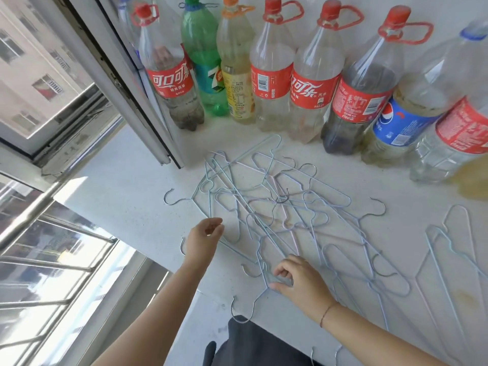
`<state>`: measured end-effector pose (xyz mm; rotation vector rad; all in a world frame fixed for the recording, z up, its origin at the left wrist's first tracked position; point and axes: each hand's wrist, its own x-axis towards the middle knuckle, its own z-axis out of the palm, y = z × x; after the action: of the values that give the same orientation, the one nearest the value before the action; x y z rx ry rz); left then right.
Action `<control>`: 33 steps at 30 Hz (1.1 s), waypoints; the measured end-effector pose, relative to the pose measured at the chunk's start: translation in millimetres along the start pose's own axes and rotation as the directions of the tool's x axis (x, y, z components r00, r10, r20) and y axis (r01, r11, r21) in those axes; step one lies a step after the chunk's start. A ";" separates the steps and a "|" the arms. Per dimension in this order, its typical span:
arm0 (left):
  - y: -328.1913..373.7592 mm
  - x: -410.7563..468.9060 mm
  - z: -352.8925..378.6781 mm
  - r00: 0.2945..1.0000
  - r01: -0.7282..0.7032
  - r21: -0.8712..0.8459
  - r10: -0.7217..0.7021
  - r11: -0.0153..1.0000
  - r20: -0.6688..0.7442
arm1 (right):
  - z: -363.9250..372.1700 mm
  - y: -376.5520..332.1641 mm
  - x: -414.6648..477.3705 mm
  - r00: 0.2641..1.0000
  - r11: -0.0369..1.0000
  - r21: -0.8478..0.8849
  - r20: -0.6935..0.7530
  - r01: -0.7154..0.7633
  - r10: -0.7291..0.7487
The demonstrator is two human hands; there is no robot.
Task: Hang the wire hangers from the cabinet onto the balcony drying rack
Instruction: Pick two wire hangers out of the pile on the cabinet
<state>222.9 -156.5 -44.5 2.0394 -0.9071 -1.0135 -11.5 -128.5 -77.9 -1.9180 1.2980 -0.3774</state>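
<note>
A tangled pile of pale blue wire hangers point(277, 207) lies mid-countertop point(126, 186), with plastic bottles point(272, 75) along the back edge. Near the front edge, the right hand point(298, 281) pinches one hanger's wire — thumb and fingers curled round it. The left hand point(204, 239) hovers at the pile's left side, fingertips drawn together — whether they hold wire is unclear.

A white speckled counter point(126, 202) runs back to a plain white wall point(446, 6), and a row of big plastic soda bottles point(272, 80) stands along its back edge. At the back left corner a grey metal window sash point(124, 83) hangs open over the counter. Beyond the left edge, metal bars point(79, 229) cross the lower glass, and a pale apartment block point(29, 56) shows outside. Bright daylight falls across the counter's left edge.
</note>
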 end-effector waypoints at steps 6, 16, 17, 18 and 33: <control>-11.1 -37.0 4.6 0.998 0.026 -0.051 -0.029 0.998 -0.049 | 4.8 11.5 -26.2 0.998 0.991 -0.125 -0.022 0.051 -0.054; -33.4 -71.6 -1.8 0.983 0.121 -0.224 -0.147 0.967 -0.106 | -10.8 -1.7 -24.3 0.991 0.997 0.068 -0.122 -0.042 0.050; -33.7 -71.7 -2.4 0.979 0.146 -0.266 -0.177 0.953 -0.096 | -18.5 -4.9 -22.3 0.982 0.982 0.172 -0.158 -0.078 0.105; -32.9 -71.1 -2.2 0.974 0.181 -0.323 -0.216 0.929 -0.073 | -26.6 -8.4 -20.0 0.971 0.959 0.264 -0.184 -0.101 0.153; 0.5 -25.7 13.6 0.862 0.487 -0.745 -0.387 0.456 0.328 | -69.5 -31.8 10.0 0.909 0.621 0.768 -0.136 -0.154 0.393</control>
<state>199.6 -139.4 -40.8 1.3894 0.1492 -1.4830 -29.4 -161.7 -10.7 -0.9546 1.3117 -0.9060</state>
